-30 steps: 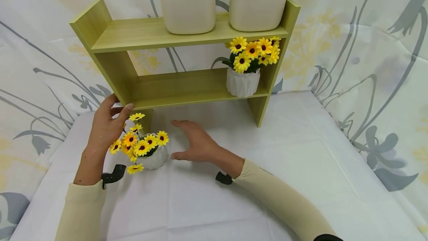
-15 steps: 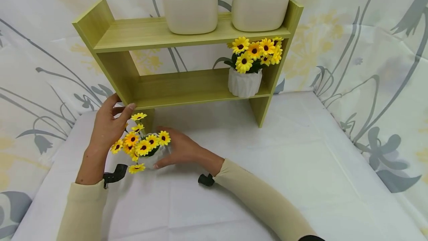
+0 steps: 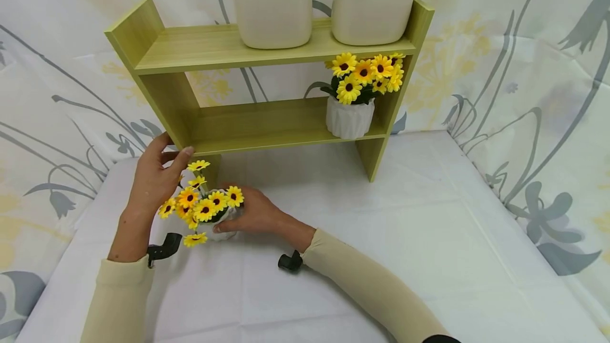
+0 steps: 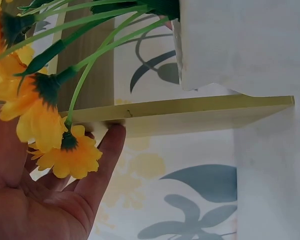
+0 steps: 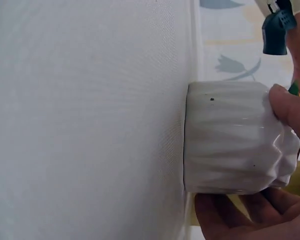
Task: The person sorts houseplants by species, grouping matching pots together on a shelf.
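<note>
A white fluted flowerpot (image 5: pixel 230 140) with yellow daisy-like flowers (image 3: pixel 204 209) stands on the white tabletop in front of the shelf's left leg. My right hand (image 3: pixel 259 213) holds this pot from its right side. In the right wrist view, the thumb lies near the rim and the fingers lie on the opposite side; the base meets the cloth. My left hand (image 3: pixel 154 179) grips the left side panel of the green wooden shelf (image 3: pixel 162 94) near the lower board, thumb at the front edge. In the left wrist view, flowers partly cover that hand.
A second white pot of yellow flowers (image 3: pixel 350 118) sits at the right end of the lower board. Two cream planters, one left (image 3: pixel 274 20) and one right (image 3: pixel 374 15), with green plants stand on the top board. A patterned cloth (image 3: pixel 505 94) hangs behind.
My right hand has moved left to the flowerpot and closed round it. The left hand stays on the shelf's side panel. The whole view has shifted slightly.
</note>
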### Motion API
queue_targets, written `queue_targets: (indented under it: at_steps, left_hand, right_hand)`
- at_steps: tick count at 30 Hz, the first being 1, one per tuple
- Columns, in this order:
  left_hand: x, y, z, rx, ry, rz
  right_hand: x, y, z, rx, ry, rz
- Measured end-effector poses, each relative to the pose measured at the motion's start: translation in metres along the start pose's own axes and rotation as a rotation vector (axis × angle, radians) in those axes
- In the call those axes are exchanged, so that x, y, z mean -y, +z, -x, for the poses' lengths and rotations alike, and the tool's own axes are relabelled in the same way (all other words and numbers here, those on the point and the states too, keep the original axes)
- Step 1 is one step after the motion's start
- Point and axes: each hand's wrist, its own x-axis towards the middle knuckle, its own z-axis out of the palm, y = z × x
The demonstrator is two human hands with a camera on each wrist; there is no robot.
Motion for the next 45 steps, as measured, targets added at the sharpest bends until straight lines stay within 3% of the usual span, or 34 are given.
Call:
queue_targets:
  at_steps: [7, 15, 20, 31, 40, 45]
  left_hand:
    - [0.0, 0.0, 0.001, -0.003, 0.001, 0.009]
    - [0.002, 0.001, 0.0, -0.011, 0.028, 0.011]
    - [0.002, 0.001, 0.0, -0.006, -0.004, -0.015]
    - [0.002, 0.0, -0.002, 0.0, -0.025, -0.033]
    - [-0.002, 0.0, -0.003, 0.011, -0.066, -0.048]
    - [-0.002, 0.0, -0.004, 0.018, -0.083, -0.049]
  right_hand:
    - [0.0, 0.0, 0.002, -0.017, 0.051, -0.033]
    - [-0.004, -0.004, 0.006, -0.047, 0.018, -0.13]
    - [-0.004, -0.017, 0.007, -0.068, 0.001, -0.17]
    - [0.009, -0.056, 0.006, -0.115, -0.115, -0.16]
    - [0.023, -0.072, 0.013, -0.137, -0.055, -0.07]
    - [0.031, -0.078, 0.017, -0.115, -0.078, -0.099]
